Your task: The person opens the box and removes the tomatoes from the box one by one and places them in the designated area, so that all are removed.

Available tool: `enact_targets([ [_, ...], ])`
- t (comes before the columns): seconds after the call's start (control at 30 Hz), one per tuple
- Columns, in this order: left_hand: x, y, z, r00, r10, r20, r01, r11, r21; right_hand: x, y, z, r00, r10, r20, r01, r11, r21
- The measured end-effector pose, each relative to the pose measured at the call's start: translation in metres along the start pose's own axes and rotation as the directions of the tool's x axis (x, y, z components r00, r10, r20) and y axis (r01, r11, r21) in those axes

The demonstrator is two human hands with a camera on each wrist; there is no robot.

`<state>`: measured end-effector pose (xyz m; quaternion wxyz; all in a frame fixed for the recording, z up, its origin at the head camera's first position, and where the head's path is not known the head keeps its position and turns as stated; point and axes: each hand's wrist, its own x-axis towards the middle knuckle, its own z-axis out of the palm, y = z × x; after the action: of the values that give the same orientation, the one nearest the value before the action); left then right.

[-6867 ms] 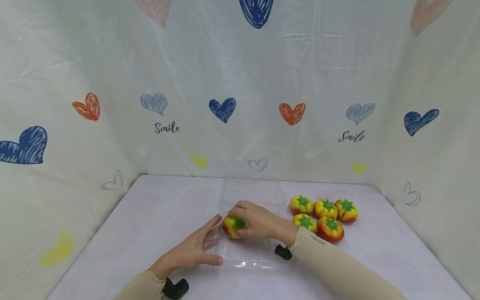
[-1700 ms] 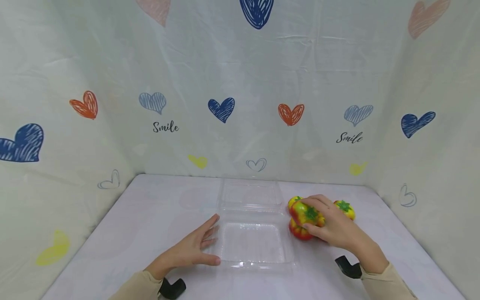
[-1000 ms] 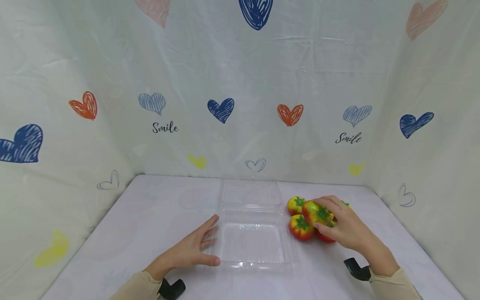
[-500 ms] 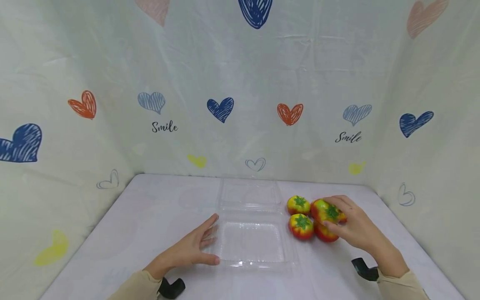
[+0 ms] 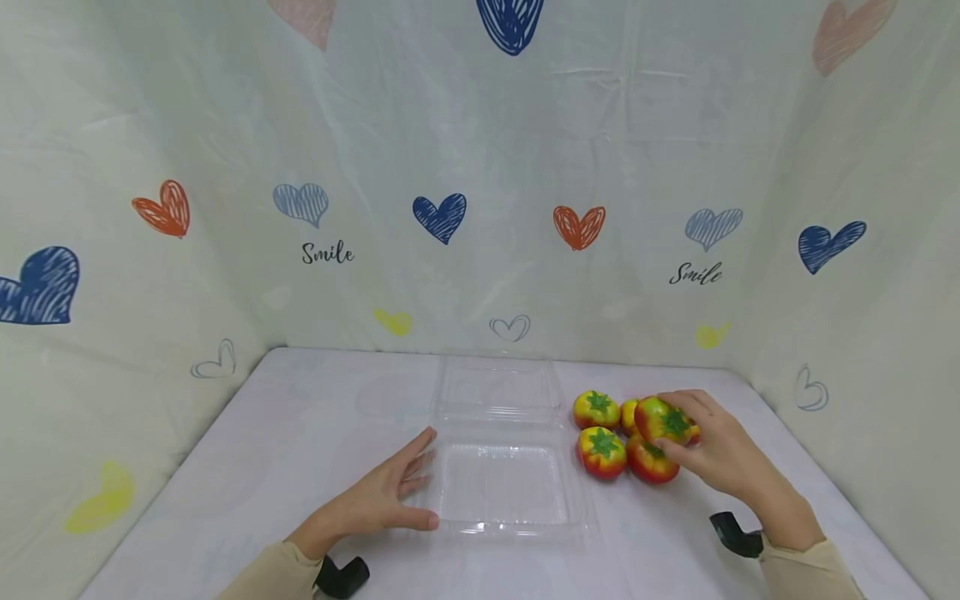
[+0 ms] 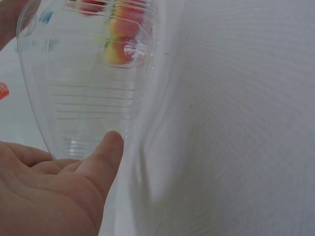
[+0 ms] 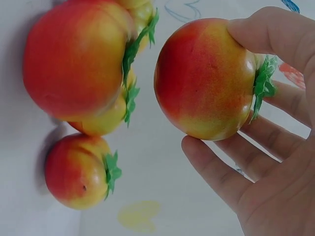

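My right hand (image 5: 723, 454) holds a red-and-yellow tomato (image 5: 663, 421) with a green leafy top, thumb on one side and fingertips on the other. In the right wrist view this held tomato (image 7: 204, 81) is raised above the table, apart from the others. Below and around it are more tomatoes of the same kind, among them a near left one (image 5: 602, 453), a back left one (image 5: 596, 409) and a redder front one (image 5: 651, 461). My left hand (image 5: 375, 500) has its fingers spread at the left edge of a clear plastic clamshell container (image 5: 504, 487), which lies opened flat.
The clamshell's lid (image 5: 498, 387) lies folded back toward the rear of the white table (image 5: 360, 392). Behind and at both sides hangs a pale curtain (image 5: 517, 150) printed with hearts. A black wrist mount (image 5: 735, 535) sticks out under the right wrist.
Several seconds ago my right hand gripped a tomato over the container. Since then it has carried a tomato to the group and shifted further right over it. My left hand stays at the container.
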<state>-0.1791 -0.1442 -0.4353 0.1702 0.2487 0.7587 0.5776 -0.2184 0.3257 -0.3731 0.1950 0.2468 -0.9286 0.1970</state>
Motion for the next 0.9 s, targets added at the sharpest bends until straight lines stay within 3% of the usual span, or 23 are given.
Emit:
enact_targets([
  [0.37, 0.0, 0.0, 0.0, 1.0, 0.009, -0.007, -0.009, 1.0, 0.02, -0.003, 0.009, -0.006, 0.997, 0.075, 0.012, -0.075, 0.997, -0.019],
  [0.73, 0.0, 0.0, 0.001, 1.0, -0.008, -0.003, 0.008, 1.0, 0.007, -0.007, 0.022, -0.009, 0.996, 0.089, 0.001, -0.088, 0.994, -0.071],
  [0.9, 0.001, 0.001, 0.001, 1.0, -0.015, -0.005, 0.015, 1.0, 0.006, -0.007, 0.024, -0.011, 0.991, 0.126, 0.034, -0.124, 0.991, -0.054],
])
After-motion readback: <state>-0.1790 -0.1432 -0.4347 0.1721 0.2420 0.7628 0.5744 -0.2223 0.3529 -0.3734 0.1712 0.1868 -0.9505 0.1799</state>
